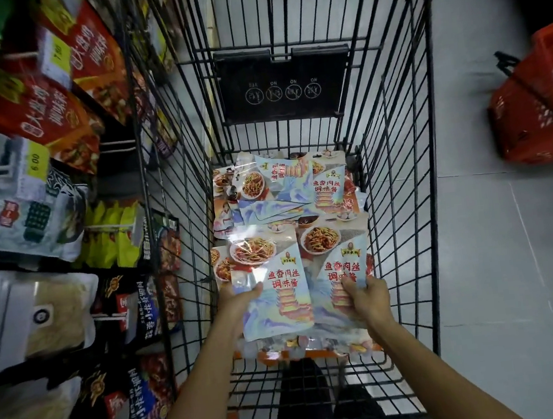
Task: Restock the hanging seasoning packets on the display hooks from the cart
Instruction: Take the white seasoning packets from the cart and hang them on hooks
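Seasoning packets, who has them? asks the first.

Both hands do, says the second. The left hand holds one with its thumb on the front. The right hand curls its fingers over the lower edge of its neighbour. Both packets are low inside the cart, lying on others.

What could go wrong?

The film looks glossy, so I'd expect the packets to slide. With a grip only at the bottom edge, one could fold or drop when lifted. More lie underneath and could be dragged along. The wire walls are tall, so a corner may catch on the way out.

And beyond the hands?

A looser pile lies deeper in the cart, fanned and overlapping. At the left, the display hooks look crowded, so a packet could land on the wrong one.

Anything readable?

The packets say 鱼香肉丝, with a line below starting 调味. Red packs on the display read 大盘鸡. A yellow price tag says 6.00. The black flap at the far end of the cart shows circled icons with mirrored "NO".
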`<state>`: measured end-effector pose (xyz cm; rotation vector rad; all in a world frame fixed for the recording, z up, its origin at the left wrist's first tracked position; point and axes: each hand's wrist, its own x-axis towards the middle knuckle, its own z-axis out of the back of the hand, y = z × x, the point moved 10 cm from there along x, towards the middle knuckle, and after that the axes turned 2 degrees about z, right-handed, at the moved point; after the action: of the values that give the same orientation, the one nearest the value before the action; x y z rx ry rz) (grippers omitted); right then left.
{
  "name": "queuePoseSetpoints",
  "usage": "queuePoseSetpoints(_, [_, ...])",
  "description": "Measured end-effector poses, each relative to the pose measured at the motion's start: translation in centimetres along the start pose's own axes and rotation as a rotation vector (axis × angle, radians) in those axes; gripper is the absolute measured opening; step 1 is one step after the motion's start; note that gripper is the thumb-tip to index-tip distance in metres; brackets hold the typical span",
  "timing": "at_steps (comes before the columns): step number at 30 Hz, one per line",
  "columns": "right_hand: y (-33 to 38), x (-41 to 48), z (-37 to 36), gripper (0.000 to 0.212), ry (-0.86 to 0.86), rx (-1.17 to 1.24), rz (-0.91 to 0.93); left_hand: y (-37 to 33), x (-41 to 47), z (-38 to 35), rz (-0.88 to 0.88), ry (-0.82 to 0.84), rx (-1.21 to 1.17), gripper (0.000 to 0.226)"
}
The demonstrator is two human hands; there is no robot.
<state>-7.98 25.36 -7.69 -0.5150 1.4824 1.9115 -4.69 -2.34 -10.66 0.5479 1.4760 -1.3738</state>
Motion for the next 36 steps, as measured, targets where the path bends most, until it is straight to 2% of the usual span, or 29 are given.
queuePoseSetpoints(3, [3.1,-0.9,0.6,0.016,0.007,-0.008,0.099,-1.9,-2.2,1.0,-0.097,-0.017,-0.054,0.028])
queuePoseSetpoints(5, [5.4,-1.5,1.2,0.024,0.017,-0.005,0.189,-3.1,-3.8,1.5,-0.145,-0.031,-0.059,0.040])
queuePoseSetpoints(8, [9.5,-3.5,1.9,0.023,0.074,0.025,0.301,-5.5,-7.4,3.0,-0.247,-0.066,-0.092,0.042])
queuePoseSetpoints(13, [16.1,-7.6,2.3,0.013,0.253,0.158,0.379,-10.2,-16.0,7.4,-0.469,-0.195,-0.238,0.043])
queuePoseSetpoints(15, [18.9,-9.6,2.0,0.015,0.341,0.174,0.401,-11.4,-20.3,9.4,-0.568,-0.202,-0.314,0.036])
queuePoseSetpoints(18, [23.6,-14.0,1.0,0.016,0.478,0.174,0.487,-11.8,-27.1,13.2,-0.680,-0.302,-0.380,0.040])
queuePoseSetpoints(22, [28.4,-21.8,-1.7,0.011,0.733,0.240,0.555,-10.7,-37.2,18.7,-0.845,-0.491,-0.475,0.040])
queuePoseSetpoints(25, [31.1,-28.7,-3.7,0.014,0.892,0.210,0.663,-8.9,-45.3,22.4,-0.899,-0.638,-0.478,0.053])
queuePoseSetpoints(28, [32.9,-36.2,-5.4,0.018,1.043,0.160,0.792,-6.2,-53.4,25.7,-0.950,-0.762,-0.532,0.039])
queuePoseSetpoints(30, [33.5,-41.1,-6.6,0.016,1.151,0.166,0.850,-4.4,-58.6,27.4,-1.014,-0.823,-0.553,0.052])
queuePoseSetpoints(33, [33.5,-48.3,-8.4,0.017,1.313,0.181,0.900,-0.5,-65.2,30.1,-1.078,-0.947,-0.607,0.041])
queuePoseSetpoints(36, [32.5,-55.3,-10.4,0.018,1.468,0.152,0.911,4.2,-70.5,32.3,-1.105,-1.030,-0.704,0.054])
